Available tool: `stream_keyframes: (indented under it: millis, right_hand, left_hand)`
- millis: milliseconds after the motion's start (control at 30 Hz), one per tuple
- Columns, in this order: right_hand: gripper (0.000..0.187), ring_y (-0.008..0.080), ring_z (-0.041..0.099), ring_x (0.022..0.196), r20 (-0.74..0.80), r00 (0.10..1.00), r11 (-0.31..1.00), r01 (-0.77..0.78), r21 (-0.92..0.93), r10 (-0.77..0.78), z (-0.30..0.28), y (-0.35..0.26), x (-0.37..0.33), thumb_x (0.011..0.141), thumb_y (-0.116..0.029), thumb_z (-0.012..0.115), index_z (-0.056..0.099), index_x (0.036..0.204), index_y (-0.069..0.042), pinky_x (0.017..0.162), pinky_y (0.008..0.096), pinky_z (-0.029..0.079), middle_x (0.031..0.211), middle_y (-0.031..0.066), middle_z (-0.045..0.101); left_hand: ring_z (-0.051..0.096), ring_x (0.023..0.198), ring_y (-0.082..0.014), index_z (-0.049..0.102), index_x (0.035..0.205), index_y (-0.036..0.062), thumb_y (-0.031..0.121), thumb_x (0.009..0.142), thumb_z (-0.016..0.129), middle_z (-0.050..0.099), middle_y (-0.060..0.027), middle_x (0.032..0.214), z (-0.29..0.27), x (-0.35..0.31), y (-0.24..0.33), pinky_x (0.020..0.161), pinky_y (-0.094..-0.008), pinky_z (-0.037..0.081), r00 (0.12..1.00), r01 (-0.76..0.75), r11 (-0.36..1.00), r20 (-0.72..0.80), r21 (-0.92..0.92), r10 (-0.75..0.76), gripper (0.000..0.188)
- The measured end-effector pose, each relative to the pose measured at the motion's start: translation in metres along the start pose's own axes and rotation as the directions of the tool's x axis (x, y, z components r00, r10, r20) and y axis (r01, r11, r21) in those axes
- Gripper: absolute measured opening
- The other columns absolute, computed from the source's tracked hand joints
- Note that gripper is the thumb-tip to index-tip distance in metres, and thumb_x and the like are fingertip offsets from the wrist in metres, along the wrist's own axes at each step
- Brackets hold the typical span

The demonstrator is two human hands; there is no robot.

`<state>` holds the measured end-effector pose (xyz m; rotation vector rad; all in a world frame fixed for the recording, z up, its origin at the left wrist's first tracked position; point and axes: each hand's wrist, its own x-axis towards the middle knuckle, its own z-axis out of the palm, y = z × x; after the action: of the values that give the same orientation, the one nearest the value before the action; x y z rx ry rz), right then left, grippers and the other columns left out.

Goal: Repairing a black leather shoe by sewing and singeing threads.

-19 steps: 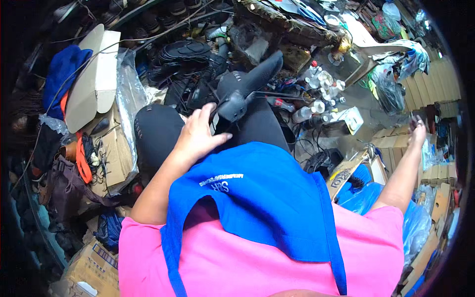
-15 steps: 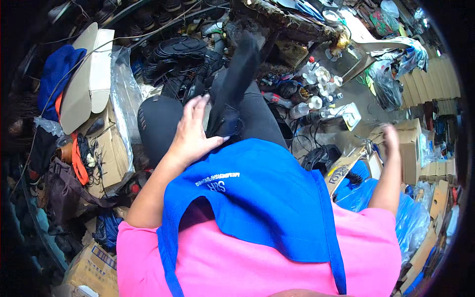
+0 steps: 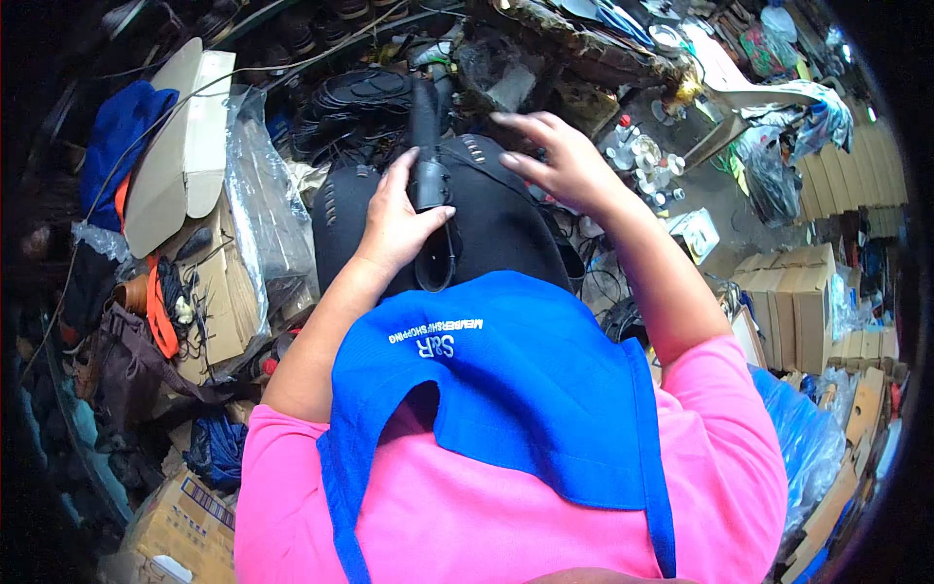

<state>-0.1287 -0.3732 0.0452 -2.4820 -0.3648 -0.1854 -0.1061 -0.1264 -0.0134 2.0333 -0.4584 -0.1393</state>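
Observation:
A long, narrow black leather shoe (image 3: 429,185) rests between my knees, seen nearly edge-on, with a rounded opening at its near end. My left hand (image 3: 397,216) is closed on its left side, the thumb across the near part and the fingers along the edge. To the right of it my right hand (image 3: 556,158) hovers above my right knee. Its fingers are apart, and nothing shows in them. A blue apron (image 3: 506,389) covers my lap on the near side.
Several white bottles (image 3: 642,156) stand on the floor to the right. Coiled black material (image 3: 355,102) lies beyond my knees. At the left are a folded cardboard piece (image 3: 180,146) and clear plastic (image 3: 258,195); a cardboard box (image 3: 793,297) stands at the right.
My right hand has swung in from the far right to above my right knee. The shoe has turned more upright and edge-on in my left hand, and my knees have shifted.

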Motion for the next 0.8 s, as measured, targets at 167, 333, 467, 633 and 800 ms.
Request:
stream_keyframes:
  millis: [167,333,467,633,800]
  right_hand:
    - [0.052,0.0341,0.058,0.103,0.026,0.966,0.967,-0.256,-0.012,0.256,0.038,0.011,0.068,0.086,-0.043,0.058,0.052,0.127,-0.011,0.090,0.0391,0.045,0.108,0.0209,0.062]
    - [0.054,0.0176,0.056,0.100,0.169,0.951,0.853,-0.306,0.422,0.258,0.030,0.004,0.041,0.090,-0.041,0.056,0.051,0.122,0.003,0.088,0.0293,0.043,0.111,0.0120,0.062]
    - [0.036,0.0101,0.056,0.095,0.435,0.841,0.409,-0.537,0.738,0.321,0.018,0.026,0.010,0.093,-0.032,0.053,0.056,0.117,-0.006,0.083,0.0260,0.043,0.105,0.0001,0.062]
    - [0.034,0.0096,0.054,0.093,0.301,0.875,0.474,-0.462,0.750,0.379,0.044,0.036,0.004,0.095,-0.032,0.051,0.055,0.118,-0.007,0.083,0.0272,0.043,0.107,0.0001,0.061]
    - [0.054,0.0075,0.053,0.090,-0.129,0.923,0.555,-0.103,0.826,0.364,0.064,0.039,-0.002,0.093,-0.018,0.055,0.033,0.140,-0.004,0.082,0.0248,0.044,0.103,0.0034,0.061]
  left_hand:
    - [0.056,0.110,-0.0274,0.043,0.129,0.0037,0.001,0.076,0.059,0.056,-0.0187,0.118,0.009,-0.013,-0.004,0.095,-0.0325,0.043,0.982,-0.160,0.941,-0.142,-0.299,0.122,0.055]
    - [0.048,0.113,-0.0174,0.039,0.131,0.0019,-0.005,0.077,0.049,0.050,-0.0113,0.121,-0.019,-0.043,0.031,0.098,-0.0288,0.036,0.998,-0.035,0.888,0.030,-0.459,0.055,0.055]
    - [0.049,0.110,-0.0221,0.038,0.131,0.0055,-0.001,0.075,0.054,0.044,-0.0137,0.127,-0.020,-0.004,-0.017,0.095,-0.0317,0.039,0.971,0.142,0.908,-0.120,-0.395,-0.204,0.059]
    - [0.050,0.109,-0.0284,0.054,0.119,0.0098,0.003,0.070,0.063,0.048,-0.0119,0.122,-0.009,0.004,0.025,0.092,-0.0424,0.039,0.732,-0.557,0.622,-0.029,0.551,0.681,0.050]
    - [0.059,0.079,-0.0187,0.057,0.111,0.0029,0.025,0.072,0.077,0.060,-0.0120,0.096,0.015,0.012,0.046,0.071,-0.0315,0.049,0.962,-0.269,0.953,0.074,0.142,0.261,0.049]
